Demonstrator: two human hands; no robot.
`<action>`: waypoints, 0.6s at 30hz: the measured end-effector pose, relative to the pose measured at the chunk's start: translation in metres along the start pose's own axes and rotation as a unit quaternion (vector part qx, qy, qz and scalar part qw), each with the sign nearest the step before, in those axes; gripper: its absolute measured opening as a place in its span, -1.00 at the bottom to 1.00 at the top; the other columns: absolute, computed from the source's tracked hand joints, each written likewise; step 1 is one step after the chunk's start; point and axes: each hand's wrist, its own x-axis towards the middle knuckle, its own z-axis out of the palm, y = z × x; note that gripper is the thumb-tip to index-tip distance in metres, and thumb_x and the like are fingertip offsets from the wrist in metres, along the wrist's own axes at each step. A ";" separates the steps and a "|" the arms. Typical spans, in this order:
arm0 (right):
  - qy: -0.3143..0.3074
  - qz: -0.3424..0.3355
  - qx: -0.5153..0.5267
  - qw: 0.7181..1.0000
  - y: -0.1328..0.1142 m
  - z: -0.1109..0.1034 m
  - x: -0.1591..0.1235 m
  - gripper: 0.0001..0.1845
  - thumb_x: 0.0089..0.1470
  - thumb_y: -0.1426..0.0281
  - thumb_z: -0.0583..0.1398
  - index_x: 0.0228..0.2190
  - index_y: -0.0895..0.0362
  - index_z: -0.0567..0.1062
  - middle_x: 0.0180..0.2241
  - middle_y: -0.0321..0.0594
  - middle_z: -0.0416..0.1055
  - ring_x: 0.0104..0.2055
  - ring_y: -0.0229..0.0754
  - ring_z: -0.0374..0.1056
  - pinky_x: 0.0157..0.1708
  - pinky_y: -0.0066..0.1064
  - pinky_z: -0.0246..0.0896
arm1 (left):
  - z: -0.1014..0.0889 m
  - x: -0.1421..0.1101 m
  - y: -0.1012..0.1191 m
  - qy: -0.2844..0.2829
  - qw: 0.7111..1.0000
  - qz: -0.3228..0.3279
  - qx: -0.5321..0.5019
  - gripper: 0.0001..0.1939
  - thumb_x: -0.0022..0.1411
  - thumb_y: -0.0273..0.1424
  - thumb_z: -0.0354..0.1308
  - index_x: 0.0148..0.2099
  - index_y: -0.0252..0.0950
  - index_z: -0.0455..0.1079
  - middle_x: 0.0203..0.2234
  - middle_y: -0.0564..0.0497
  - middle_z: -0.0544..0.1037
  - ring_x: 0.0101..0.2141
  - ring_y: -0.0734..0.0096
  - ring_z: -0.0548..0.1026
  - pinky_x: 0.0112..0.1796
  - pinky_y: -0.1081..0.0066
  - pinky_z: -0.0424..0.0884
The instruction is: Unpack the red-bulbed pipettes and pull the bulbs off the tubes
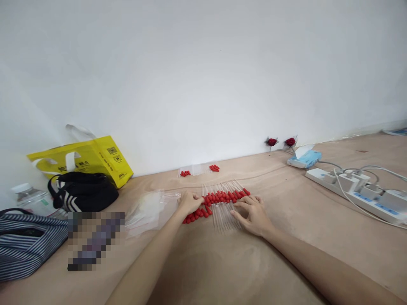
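A row of clear glass droppers with red rubber bulbs (pixel 224 196) lies on the tan table (pixel 222 262), with a second short row of red bulbs (pixel 195 215) in front of it. My left hand (pixel 189 202) rests at the left end of the rows, its fingers curled against the bulbs. Over the clear tubes on the right lies my right hand (pixel 251 213), fingers stretched out flat. Clear plastic bags (pixel 149 209) lie just left of my left hand.
Two small packets of red bulbs (pixel 199 170) lie by the white wall. A yellow bag (pixel 92 159), a black bag (pixel 82 192), a bottle (pixel 30 197) and a striped bag (pixel 25 243) stand at the left. Two red roses (pixel 281 142), a tissue pack (pixel 303 158) and a power strip (pixel 359 192) are at the right.
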 end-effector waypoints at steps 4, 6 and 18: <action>0.029 0.020 0.013 0.999 0.007 0.003 -0.002 -0.78 0.06 0.27 0.06 -0.41 0.06 0.49 -0.42 -0.23 0.38 -0.32 -0.19 0.27 -0.21 -0.23 -0.02 | -0.017 -0.021 -0.003 0.049 0.998 0.023 -0.011 -0.86 -0.07 -0.39 0.09 -0.60 -0.31 0.37 -0.29 -0.03 0.51 -0.22 0.30 0.43 -0.22 0.40 0.30; 0.050 0.012 0.021 0.998 0.007 0.004 -0.002 -0.79 0.06 0.29 0.06 -0.35 0.06 0.47 -0.39 -0.21 0.36 -0.28 -0.17 0.27 -0.21 -0.23 0.03 | -0.022 -0.040 -0.007 0.060 0.996 0.068 -0.021 -0.92 -0.06 -0.44 0.06 -0.54 -0.29 0.35 -0.37 0.00 0.51 -0.30 0.38 0.44 -0.25 0.44 0.32; -0.026 -0.195 0.003 0.981 -0.022 -0.003 -0.007 -0.78 0.03 0.27 0.12 -0.24 0.01 0.44 -0.31 -0.24 0.40 -0.17 -0.16 0.20 -0.01 -0.09 -0.15 | 0.024 -0.099 -0.015 0.195 0.888 0.408 -0.078 -0.90 0.00 -0.55 -0.02 -0.40 -0.29 0.27 -0.45 -0.02 0.48 -0.41 0.46 0.48 -0.39 0.52 0.44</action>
